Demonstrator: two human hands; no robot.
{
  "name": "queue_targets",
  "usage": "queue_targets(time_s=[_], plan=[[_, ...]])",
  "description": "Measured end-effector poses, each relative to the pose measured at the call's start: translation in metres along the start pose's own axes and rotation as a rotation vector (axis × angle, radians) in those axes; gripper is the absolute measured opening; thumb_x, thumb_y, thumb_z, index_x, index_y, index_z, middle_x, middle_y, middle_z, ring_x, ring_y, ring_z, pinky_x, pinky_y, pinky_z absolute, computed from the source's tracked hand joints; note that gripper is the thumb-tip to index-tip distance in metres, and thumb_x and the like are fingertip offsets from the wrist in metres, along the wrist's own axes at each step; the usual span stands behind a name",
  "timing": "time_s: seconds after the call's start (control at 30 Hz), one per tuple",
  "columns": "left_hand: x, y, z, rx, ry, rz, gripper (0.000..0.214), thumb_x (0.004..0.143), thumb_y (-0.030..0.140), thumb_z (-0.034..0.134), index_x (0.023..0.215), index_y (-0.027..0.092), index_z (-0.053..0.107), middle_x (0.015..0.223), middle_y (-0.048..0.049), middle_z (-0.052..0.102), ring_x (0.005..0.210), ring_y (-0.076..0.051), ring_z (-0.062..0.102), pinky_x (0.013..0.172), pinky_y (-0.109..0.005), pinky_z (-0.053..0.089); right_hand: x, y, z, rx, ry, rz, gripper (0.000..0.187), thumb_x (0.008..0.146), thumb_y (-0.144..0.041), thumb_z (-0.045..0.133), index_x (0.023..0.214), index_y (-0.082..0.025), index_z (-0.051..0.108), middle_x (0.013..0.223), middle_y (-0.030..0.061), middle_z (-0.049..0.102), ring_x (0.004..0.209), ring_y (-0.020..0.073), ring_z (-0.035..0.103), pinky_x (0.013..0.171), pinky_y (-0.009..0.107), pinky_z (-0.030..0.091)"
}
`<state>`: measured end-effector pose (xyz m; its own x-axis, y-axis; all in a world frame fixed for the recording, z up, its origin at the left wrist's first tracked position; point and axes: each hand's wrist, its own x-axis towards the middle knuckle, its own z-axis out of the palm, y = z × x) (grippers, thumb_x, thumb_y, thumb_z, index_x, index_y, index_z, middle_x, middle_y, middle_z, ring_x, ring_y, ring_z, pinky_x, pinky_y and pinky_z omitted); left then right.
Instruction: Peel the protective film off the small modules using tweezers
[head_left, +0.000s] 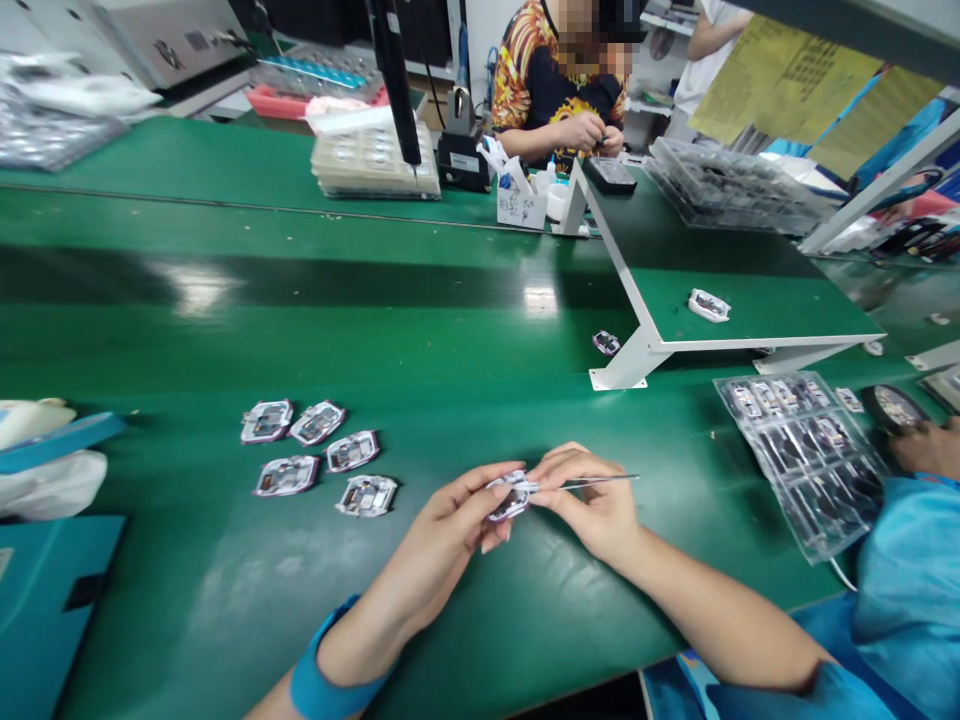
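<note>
My left hand (469, 508) is closed on a small white and purple electronic device housing (510, 497), gripping its edges with thumb and fingers. At the housing's right side my right hand (589, 500) is closed on thin metal tweezers (611, 480), whose slim end sticks out to the right. The fingertips of the right hand meet the housing; the exact contact is hidden. Several similar open housings with circuit parts inside, one of them a housing (367, 495) nearest my left hand, lie to the left on the green table (300, 600).
A white-legged raised shelf (772, 300) stands at right, with one housing (709, 305) on top. A clear compartment tray (806, 460) holds parts beside a co-worker's hand (930, 448). At left lies a teal folder (56, 610). Across the table another person (559, 100) works with both hands.
</note>
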<state>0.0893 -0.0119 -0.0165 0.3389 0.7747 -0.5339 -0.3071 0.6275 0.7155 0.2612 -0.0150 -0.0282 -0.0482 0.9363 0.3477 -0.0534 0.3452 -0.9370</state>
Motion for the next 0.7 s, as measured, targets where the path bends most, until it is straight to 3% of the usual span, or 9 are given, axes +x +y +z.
queue_targets(time_s=[0.07, 0.3, 0.53, 0.7], plan=[[0.000, 0.000, 0.000, 0.048, 0.000, 0.019, 0.042, 0.068, 0.037, 0.081, 0.101, 0.014, 0.072, 0.072, -0.0007, 0.064, 0.057, -0.010, 0.050, 0.050, -0.022, 0.033, 0.000, 0.000, 0.000, -0.001, 0.000, 0.012, 0.008, 0.078, -0.021, 0.078, 0.077, -0.025, 0.072, 0.078, 0.0033, 0.076, 0.078, 0.0212, 0.069, 0.076, 0.038, 0.054], [0.001, -0.003, 0.000, 0.309, 0.013, 0.192, 0.037, 0.074, 0.034, 0.073, 0.106, 0.016, 0.068, 0.075, -0.0011, 0.066, 0.060, -0.013, 0.053, 0.051, -0.023, 0.037, 0.000, 0.003, -0.003, 0.134, 0.090, 0.291, 0.015, 0.076, -0.031, 0.079, 0.081, -0.023, 0.067, 0.081, 0.0011, 0.074, 0.077, 0.0180, 0.069, 0.073, 0.031, 0.055], [0.004, -0.009, -0.004, 0.449, 0.005, 0.272, 0.039, 0.077, 0.035, 0.066, 0.110, 0.015, 0.065, 0.088, -0.0051, 0.069, 0.065, -0.014, 0.058, 0.063, -0.026, 0.048, 0.000, 0.005, -0.004, 0.091, 0.077, 0.356, 0.020, 0.074, -0.038, 0.079, 0.078, -0.022, 0.067, 0.078, 0.0013, 0.073, 0.075, 0.0182, 0.068, 0.072, 0.031, 0.054], [0.003, -0.010, -0.005, 0.500, -0.001, 0.282, 0.040, 0.078, 0.035, 0.063, 0.113, 0.015, 0.064, 0.086, -0.0058, 0.069, 0.068, -0.016, 0.059, 0.064, -0.027, 0.049, 0.000, 0.005, -0.004, 0.123, 0.088, 0.384, 0.023, 0.071, -0.038, 0.081, 0.076, -0.022, 0.067, 0.075, 0.0010, 0.073, 0.071, 0.0181, 0.068, 0.069, 0.031, 0.054]])
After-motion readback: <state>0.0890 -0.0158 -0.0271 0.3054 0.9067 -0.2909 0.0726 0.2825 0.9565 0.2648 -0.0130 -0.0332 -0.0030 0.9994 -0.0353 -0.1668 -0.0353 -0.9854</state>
